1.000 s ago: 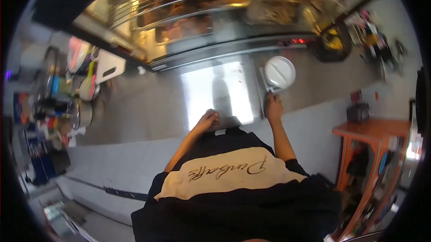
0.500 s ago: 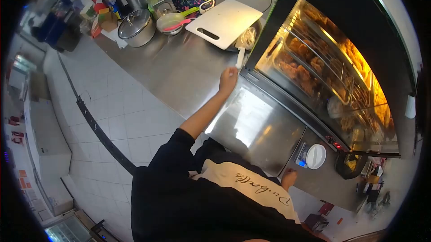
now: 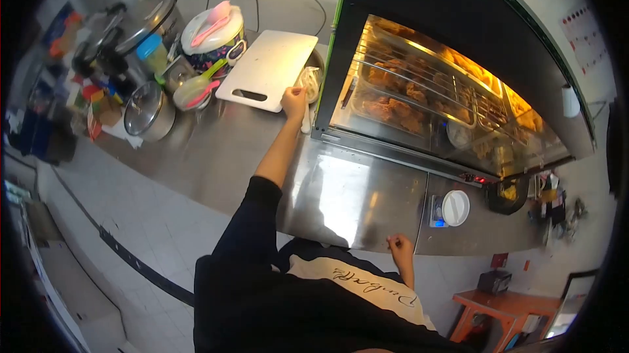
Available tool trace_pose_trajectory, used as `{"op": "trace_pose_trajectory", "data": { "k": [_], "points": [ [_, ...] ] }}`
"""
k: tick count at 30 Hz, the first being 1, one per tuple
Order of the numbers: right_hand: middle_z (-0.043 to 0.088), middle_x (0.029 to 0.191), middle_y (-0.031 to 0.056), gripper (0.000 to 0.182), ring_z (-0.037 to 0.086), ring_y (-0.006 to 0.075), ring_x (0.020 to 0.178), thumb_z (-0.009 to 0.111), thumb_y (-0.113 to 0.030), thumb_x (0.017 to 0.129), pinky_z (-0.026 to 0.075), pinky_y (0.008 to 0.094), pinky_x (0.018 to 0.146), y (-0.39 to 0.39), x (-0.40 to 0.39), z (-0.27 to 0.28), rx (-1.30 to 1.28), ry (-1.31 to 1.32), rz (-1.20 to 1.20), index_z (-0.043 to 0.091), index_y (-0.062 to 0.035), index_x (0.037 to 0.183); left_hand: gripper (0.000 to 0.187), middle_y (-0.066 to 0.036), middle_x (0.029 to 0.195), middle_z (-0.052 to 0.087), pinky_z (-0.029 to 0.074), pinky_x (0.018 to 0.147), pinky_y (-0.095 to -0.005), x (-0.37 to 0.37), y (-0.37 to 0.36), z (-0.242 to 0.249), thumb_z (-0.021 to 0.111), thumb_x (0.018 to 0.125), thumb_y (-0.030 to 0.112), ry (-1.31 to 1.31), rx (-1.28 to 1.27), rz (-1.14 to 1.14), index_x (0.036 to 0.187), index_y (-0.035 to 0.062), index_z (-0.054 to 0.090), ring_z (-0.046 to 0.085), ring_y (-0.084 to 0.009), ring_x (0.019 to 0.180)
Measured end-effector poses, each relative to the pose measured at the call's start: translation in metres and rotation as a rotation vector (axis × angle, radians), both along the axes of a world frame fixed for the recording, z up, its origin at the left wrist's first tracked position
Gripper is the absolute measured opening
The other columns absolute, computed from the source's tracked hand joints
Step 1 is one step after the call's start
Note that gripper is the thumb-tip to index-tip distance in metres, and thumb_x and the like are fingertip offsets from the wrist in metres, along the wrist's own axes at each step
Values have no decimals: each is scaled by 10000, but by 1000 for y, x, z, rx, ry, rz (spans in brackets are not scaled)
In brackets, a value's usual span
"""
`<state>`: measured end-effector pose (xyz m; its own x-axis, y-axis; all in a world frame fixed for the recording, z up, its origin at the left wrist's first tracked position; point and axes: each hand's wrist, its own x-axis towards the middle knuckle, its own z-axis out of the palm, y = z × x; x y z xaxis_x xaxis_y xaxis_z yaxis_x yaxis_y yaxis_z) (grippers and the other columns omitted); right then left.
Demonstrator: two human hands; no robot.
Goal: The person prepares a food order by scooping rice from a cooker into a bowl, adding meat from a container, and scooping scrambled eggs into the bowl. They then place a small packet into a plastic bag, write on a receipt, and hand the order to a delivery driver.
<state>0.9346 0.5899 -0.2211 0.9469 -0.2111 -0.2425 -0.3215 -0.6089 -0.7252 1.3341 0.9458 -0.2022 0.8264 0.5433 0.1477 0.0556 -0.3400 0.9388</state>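
Observation:
My left hand (image 3: 294, 102) reaches to the right edge of the white cutting board (image 3: 268, 68). Its fingers are closed at a crumpled clear plastic bag (image 3: 310, 83) with something pale inside. A white handle (image 3: 306, 122) sticks out just below that hand; what it belongs to is hidden. Over the front edge of the steel counter (image 3: 223, 156), my right hand (image 3: 401, 248) hangs with curled fingers and nothing visible in them. Closest to it is a round white tub (image 3: 455, 207) on a small digital scale (image 3: 437, 212).
A lit glass warmer (image 3: 419, 84) with fried chicken stands at the back right. Left of the board are a lidded pot (image 3: 151, 112), a green-handled strainer (image 3: 196, 89) and a patterned container (image 3: 213, 35). A black bin (image 3: 508, 194) sits at the right, an orange table (image 3: 498, 307) below.
My left hand has moved up from the white handle to the plastic bag. My right hand has come up at the counter's front edge. The view has shifted.

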Motion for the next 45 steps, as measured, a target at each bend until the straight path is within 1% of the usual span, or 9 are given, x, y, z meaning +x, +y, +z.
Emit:
{"op": "trace_pose_trajectory", "data": {
  "k": [6,10,16,21,25,29,34,40,45],
  "points": [
    [490,530,15,169,455,54,478,556,-128,864,359,201,441,95,108,131,235,-329,136,622,-43,994,258,-109,759,621,460,649,-279,-84,10,65,590,786,81,-329,-213,-177,1019,-29,608,568,-136,664],
    [434,460,-1,251,379,63,402,503,-151,894,350,234,433,139,155,176,283,-273,314,571,-70,1122,328,-52,598,505,366,522,-299,-176,-17,116,603,747,20,-508,455,-470,1074,6,604,464,-163,522],
    [571,831,27,373,534,82,703,439,-266,927,446,216,630,143,167,159,1683,-71,-2,485,-8,1193,344,-2,580,423,306,491,-300,-249,-89,140,629,675,61,-740,718,-673,1019,64,643,416,-147,500],
    [101,1465,105,670,101,438,1307,316,-634,837,98,653,1009,77,140,189,2157,-192,87,217,-267,1389,343,2,575,432,286,510,-280,-261,-164,156,653,652,51,-841,687,-724,995,58,653,417,-145,501],
    [155,1458,61,664,162,447,1288,327,-637,832,125,684,978,-6,127,180,2330,-301,95,239,-269,1378,300,9,608,456,293,499,-273,-294,-258,142,655,663,79,-974,534,-925,963,77,663,448,-128,544],
    [509,1220,58,556,467,357,1115,383,-601,838,304,630,921,-123,115,183,2186,-479,-61,478,-210,1222,334,6,704,506,325,494,-278,-351,-343,129,641,680,88,-896,466,-1301,1013,82,645,454,-127,543],
    [539,954,17,267,482,117,811,515,-265,892,409,278,773,-315,134,174,821,-1104,-661,546,-60,1060,393,-77,818,545,394,520,-307,-344,-428,106,629,757,109,-443,432,-1347,1140,61,553,517,-192,585],
    [610,940,117,270,576,224,874,593,-216,803,436,334,761,-445,189,198,-373,-902,-799,607,-37,1004,309,-120,923,528,457,574,-308,-331,-441,86,592,814,132,37,249,-1077,1114,67,553,556,-204,659],
    [613,840,115,203,587,245,791,625,-213,780,449,350,724,-443,199,199,-336,-1035,-810,643,-58,910,291,-111,945,545,468,587,-275,-342,-428,2,568,850,193,296,-43,-803,1090,30,546,563,-163,719]
  ]
}}
